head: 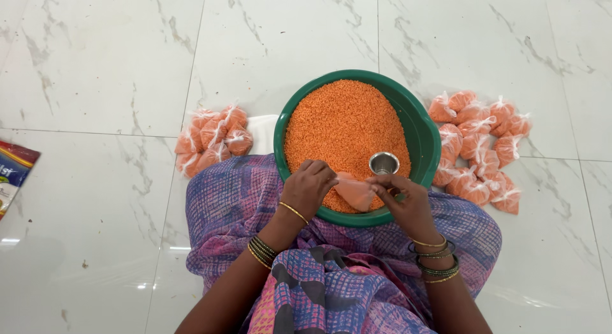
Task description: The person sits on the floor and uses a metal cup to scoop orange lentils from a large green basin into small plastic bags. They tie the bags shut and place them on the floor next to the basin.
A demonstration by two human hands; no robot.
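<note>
Over the near rim of the green basin [417, 126], heaped with orange-red lentils [344, 120], both hands hold a small clear pouch of lentils [354, 192]. The left hand [309, 186] closes its grip on the pouch's top, fingers curled tight; the right hand [403, 197] pinches the other side, thumb and fingers shut on the plastic. A steel cup [384, 163] stands in the lentils just behind. Tied pouches lie on the marble floor [95, 66] in a left pile [213, 139] and a right pile [481, 149]. Judging by this, sealing is the step in hand; knotting calls for twisting the neck without spilling.
</note>
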